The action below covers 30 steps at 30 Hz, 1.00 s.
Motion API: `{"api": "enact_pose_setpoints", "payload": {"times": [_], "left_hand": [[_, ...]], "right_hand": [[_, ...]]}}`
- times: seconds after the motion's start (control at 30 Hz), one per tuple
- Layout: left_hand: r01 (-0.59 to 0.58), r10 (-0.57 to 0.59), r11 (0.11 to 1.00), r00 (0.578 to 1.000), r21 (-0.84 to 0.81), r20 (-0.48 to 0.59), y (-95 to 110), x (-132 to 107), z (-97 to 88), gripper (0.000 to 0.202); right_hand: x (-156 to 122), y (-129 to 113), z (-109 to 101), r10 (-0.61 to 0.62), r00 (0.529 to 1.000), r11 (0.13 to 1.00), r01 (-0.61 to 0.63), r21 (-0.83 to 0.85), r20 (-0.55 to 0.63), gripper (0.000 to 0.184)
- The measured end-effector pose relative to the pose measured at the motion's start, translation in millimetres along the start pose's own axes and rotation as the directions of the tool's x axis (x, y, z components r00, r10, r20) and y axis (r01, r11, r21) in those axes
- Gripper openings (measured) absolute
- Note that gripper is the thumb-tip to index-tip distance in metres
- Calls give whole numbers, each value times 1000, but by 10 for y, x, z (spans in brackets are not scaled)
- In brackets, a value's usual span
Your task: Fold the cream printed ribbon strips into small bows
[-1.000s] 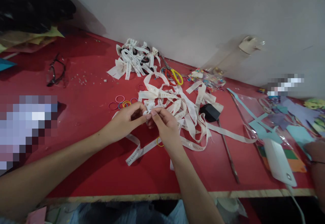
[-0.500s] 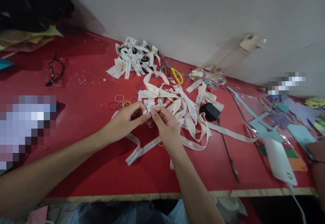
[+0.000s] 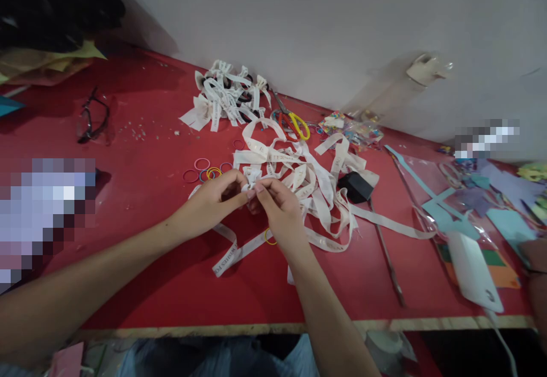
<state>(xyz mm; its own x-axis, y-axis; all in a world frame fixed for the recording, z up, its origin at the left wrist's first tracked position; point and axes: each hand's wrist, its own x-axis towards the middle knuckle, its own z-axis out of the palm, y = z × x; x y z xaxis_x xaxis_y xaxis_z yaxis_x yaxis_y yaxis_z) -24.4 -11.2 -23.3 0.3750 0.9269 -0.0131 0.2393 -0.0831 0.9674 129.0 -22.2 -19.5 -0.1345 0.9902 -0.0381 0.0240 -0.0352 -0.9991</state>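
**Both hands pinched on a small ribbon bow**

Little has moved since the earlier frames: both hands stay together over the middle of the red bench (image 3: 141, 155). Left hand (image 3: 211, 201) and right hand (image 3: 280, 209) meet fingertip to fingertip, fingers narrowed tight on a small cream ribbon bow (image 3: 250, 177). Just beyond lies a loose ribbon tangle (image 3: 311, 180); a ribbon tail (image 3: 239, 249) runs toward the near edge. Coloured rubber bands (image 3: 205, 172) lie left of the bow, finished bows (image 3: 224, 98) and scissors (image 3: 293, 122) near the far edge.
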Motion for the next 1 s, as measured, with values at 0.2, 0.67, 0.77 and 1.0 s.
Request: {"api": "enact_pose_setpoints", "payload": {"times": [0.2,0.67,0.77,1.0], "left_hand": [[8,-8,1000,1000,10,1,11,0,-3,24],[11,-11,1000,1000,22,21,2,-9,7,17],[9,-10,999,1000,40,17,2,-8,6,16],[27,-28,998,999,63,17,-13,-8,6,18]], "right_hand": [[-2,2,1,0,1000,1000,0,1,1,17],[1,19,-13,0,1000,1000,1,-30,10,16],[1,16,-13,-2,1000,999,2,-43,13,16],[-4,-3,-9,3,1000,999,-2,-42,17,15]]}}
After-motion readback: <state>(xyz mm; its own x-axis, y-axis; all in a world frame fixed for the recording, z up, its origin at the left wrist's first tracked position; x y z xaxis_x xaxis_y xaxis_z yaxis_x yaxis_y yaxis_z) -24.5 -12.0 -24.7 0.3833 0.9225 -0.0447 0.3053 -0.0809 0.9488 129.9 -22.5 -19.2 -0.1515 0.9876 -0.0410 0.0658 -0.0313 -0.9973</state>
